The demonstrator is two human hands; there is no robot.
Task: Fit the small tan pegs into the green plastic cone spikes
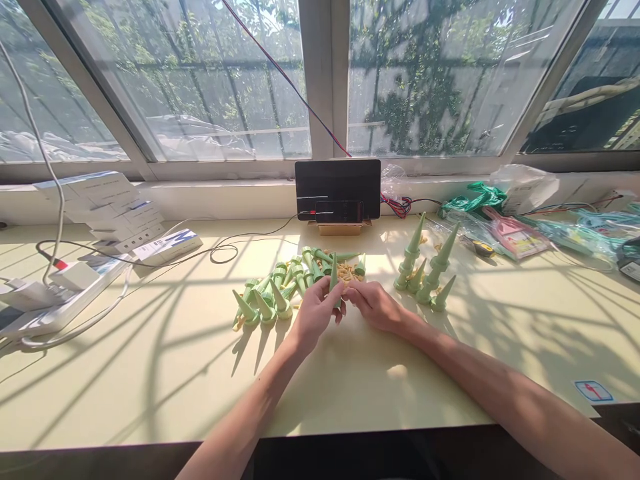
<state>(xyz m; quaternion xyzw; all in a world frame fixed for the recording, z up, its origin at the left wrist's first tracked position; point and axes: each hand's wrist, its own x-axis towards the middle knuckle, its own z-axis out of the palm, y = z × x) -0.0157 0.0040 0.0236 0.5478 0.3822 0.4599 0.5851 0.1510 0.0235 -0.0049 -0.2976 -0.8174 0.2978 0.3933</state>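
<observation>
My left hand [315,312] is closed round a green plastic cone spike [333,277], which points up between the fingers. My right hand [374,303] meets it from the right, fingers pinched at the spike's base; what they pinch is too small to make out. Behind the hands lies a heap of loose green spikes [287,283] mixed with small tan pieces [347,270]. To the right stand stacked green spikes [425,267], upright in tall nested columns.
A pale yellow table [150,373] runs under the window. A dark tablet and a phone [338,190] stand at the back centre. White boxes and a power strip [75,283] with cables sit at the left. Plastic bags and green packets [510,213] crowd the back right.
</observation>
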